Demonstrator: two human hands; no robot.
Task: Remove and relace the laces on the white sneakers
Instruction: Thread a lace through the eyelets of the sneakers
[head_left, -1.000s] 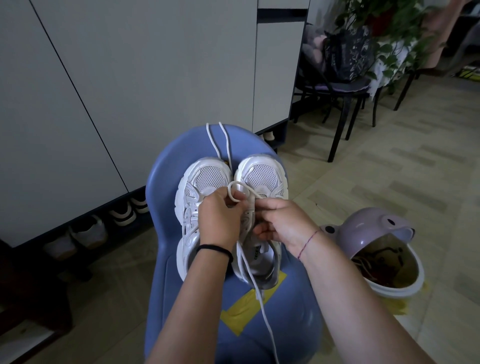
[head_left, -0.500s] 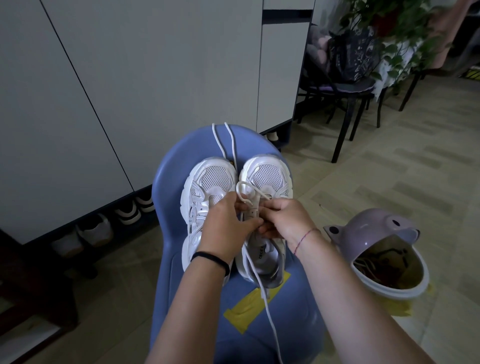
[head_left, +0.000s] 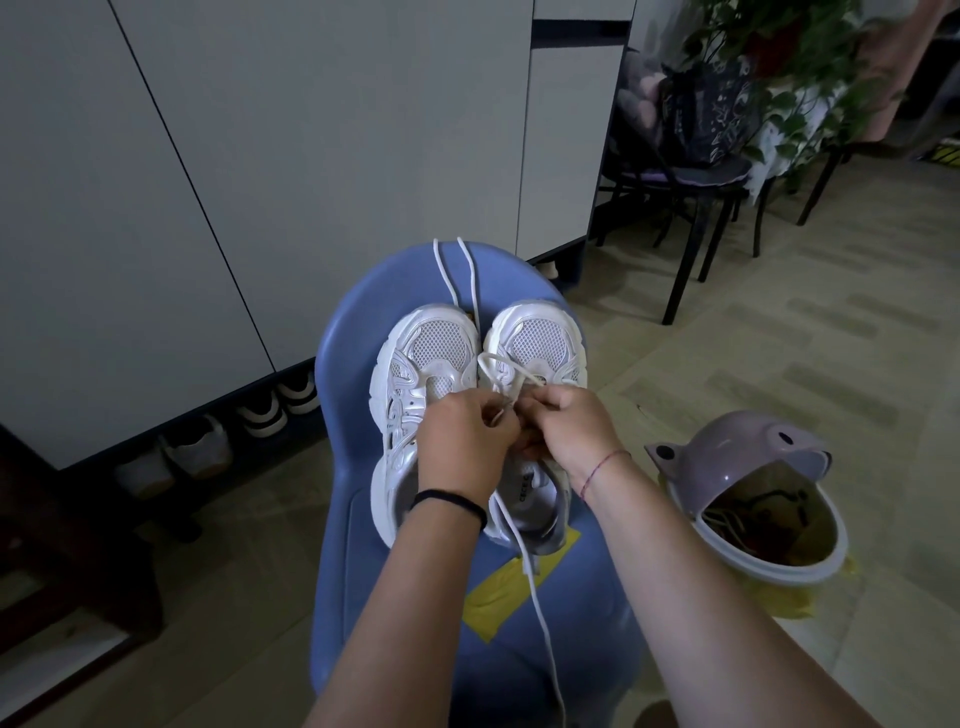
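Over the last second the two hands have drawn together until their knuckles almost meet above the right sneaker (head_left: 537, 340). The left hand (head_left: 460, 441) pinches a short bit of the lace (head_left: 497, 362) between thumb and fingertips. The right hand (head_left: 569, 431) is curled tight on the same lace, but its fingertips are hidden by its own knuckles. Both hands cover the eyelets and tongue, so how far the lacing has got cannot be made out.

Both shoes sit side by side on the seat of the blue chair (head_left: 343, 395), toes towards its far edge, with the left sneaker (head_left: 415, 374) touching its mate. One end of the lace trails off the chair's near edge and is cut off by the frame. A loose lace (head_left: 457, 273) lies past the toes on the chair's far rim. A patch of yellow tape (head_left: 493, 597) is on the seat behind the heels. Right of the chair stands a lilac bin (head_left: 727, 457), lid tipped back, with dim contents. Left of it, shoes (head_left: 260, 415) sit under a cabinet (head_left: 208, 182).
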